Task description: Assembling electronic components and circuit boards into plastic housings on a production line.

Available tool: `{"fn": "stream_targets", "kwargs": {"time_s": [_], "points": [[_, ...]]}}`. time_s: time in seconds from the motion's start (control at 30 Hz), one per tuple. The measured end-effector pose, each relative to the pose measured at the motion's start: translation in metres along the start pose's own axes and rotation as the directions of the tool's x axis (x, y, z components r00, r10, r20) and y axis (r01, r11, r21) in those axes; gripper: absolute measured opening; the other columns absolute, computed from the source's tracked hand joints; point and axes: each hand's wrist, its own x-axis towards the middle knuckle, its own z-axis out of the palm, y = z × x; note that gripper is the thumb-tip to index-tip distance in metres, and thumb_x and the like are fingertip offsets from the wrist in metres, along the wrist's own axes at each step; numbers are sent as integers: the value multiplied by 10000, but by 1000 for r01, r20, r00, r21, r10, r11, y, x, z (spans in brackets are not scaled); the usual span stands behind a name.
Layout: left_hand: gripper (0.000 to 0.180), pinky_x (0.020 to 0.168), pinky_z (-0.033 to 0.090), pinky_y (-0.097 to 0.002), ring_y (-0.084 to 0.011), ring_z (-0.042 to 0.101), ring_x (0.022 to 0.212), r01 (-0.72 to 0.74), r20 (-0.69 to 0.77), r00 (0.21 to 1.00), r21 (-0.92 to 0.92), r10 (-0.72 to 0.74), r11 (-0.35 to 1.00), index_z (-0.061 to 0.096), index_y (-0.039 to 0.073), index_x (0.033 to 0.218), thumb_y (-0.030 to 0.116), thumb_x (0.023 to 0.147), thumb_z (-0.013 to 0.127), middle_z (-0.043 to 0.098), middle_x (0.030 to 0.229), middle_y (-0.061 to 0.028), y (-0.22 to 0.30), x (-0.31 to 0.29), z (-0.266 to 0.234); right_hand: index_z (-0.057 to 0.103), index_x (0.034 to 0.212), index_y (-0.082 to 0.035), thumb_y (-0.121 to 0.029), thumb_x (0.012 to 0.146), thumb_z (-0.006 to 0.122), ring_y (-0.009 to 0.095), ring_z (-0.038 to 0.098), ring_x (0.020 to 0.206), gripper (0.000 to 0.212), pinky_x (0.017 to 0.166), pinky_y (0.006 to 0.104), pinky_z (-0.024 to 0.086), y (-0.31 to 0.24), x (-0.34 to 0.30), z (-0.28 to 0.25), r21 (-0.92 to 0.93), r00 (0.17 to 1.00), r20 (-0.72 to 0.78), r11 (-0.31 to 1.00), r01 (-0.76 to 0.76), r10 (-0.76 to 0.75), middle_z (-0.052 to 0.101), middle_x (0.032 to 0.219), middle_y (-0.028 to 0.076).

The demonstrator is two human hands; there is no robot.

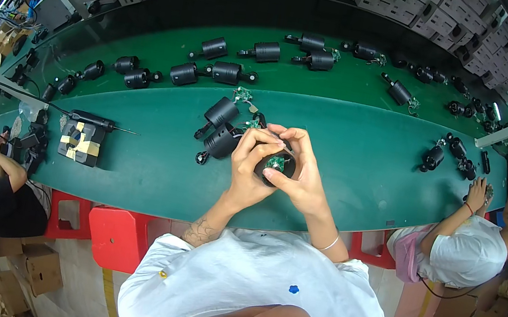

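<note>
Left hand (252, 161) and right hand (301, 166) both clamped on black camera housing (274, 164), raised over green table (345, 174), fingers curled.

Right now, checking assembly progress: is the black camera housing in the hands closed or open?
Open: the black camera housing shows its green circuit board at the uncovered end.

single head-worn fisheye view, looking steeply down from above the wearer's chest, facing forward across the long green desk (346, 167), hands (273, 165) close at centre, far desk edge and rim bending, co-workers at both sides
</note>
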Motion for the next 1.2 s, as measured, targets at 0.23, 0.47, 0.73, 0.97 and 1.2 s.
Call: {"fn": "stream_targets", "kwargs": {"time_s": [0.23,0.47,0.73,0.97,1.2], "points": [[390,747,465,-357,-239,549,838,58,33,998,5,-58,998,639,64,981,12,603,721,582,952,-80,3,0,0,370,1301,-24,-39,756,693,293,434,1245,634,1063,419,372,-5,-3,7,-62,998,-39,997,43,-46,390,1363,168],[403,737,460,-350,-235,543,824,100,55,993,8,-100,995,633,56,983,11,591,717,579,946,-79,2,0,1,378,1309,-24,-38,742,686,298,430,1242,645,1071,419,344,-4,-3,5,-13,995,-97,1000,28,-29,421,1344,177],[442,770,457,-355,-242,545,852,196,84,977,12,-196,981,609,36,999,10,568,707,578,963,-86,9,2,1,351,1335,-15,-20,753,692,278,447,1217,675,1056,406,374,3,-5,-1,-7,995,-99,1000,5,-5,403,1346,167],[471,902,416,-394,-281,548,916,183,287,946,-79,-153,980,573,20,1057,77,596,649,592,1030,-107,14,15,-11,378,1339,-20,-28,753,687,270,438,1225,662,1061,387,332,-3,-7,-5,24,983,-149,994,-105,108,441,1327,164],[479,986,373,-444,-305,551,936,135,301,943,40,-140,990,576,14,1070,142,609,600,606,1062,-124,23,15,-6,405,1341,-18,14,757,627,261,452,1219,626,1054,355,335,-6,-9,-7,81,974,-147,983,-162,173,487,1303,166]]}}
